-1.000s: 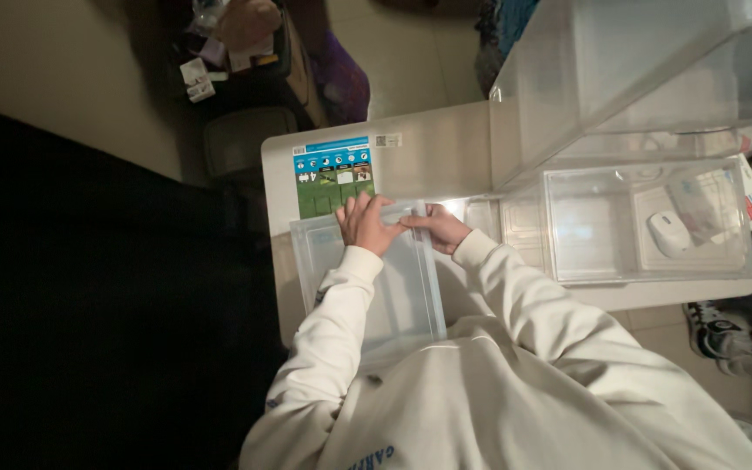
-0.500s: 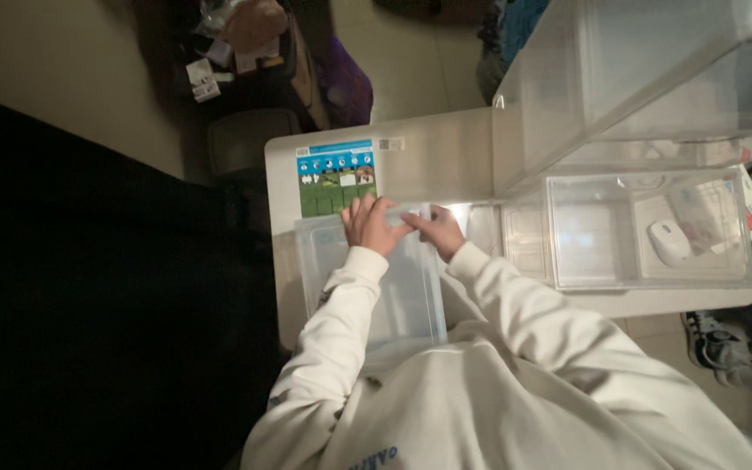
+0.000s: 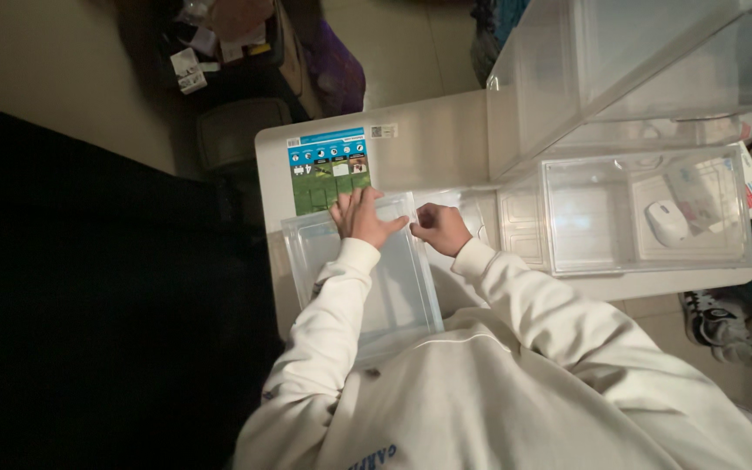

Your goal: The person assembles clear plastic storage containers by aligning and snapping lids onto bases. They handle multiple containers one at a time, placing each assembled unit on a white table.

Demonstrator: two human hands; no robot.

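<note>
A shallow clear plastic tray (image 3: 393, 292) lies on the pale table (image 3: 433, 148) in front of me. My left hand (image 3: 359, 218) rests flat on the tray's far rim with its fingers spread. Curled into a loose fist, my right hand (image 3: 439, 228) sits at the tray's far right corner, its thumb and fingers closed on the rim there. Just beyond the left hand's fingertips lies a printed sheet (image 3: 328, 170), blue at the top and green below. White sleeves cover both my arms.
A large clear plastic box (image 3: 567, 218) stands on the table's right half, with a taller clear part (image 3: 567, 78) behind it. A white mouse (image 3: 668, 223) shows through it. Bags and clutter (image 3: 245, 43) lie on the floor beyond; shoes (image 3: 724, 331) at right.
My right hand has drawn back from the middle of the tray's far rim to its right corner and curled up. The left hand has flattened on the rim.
</note>
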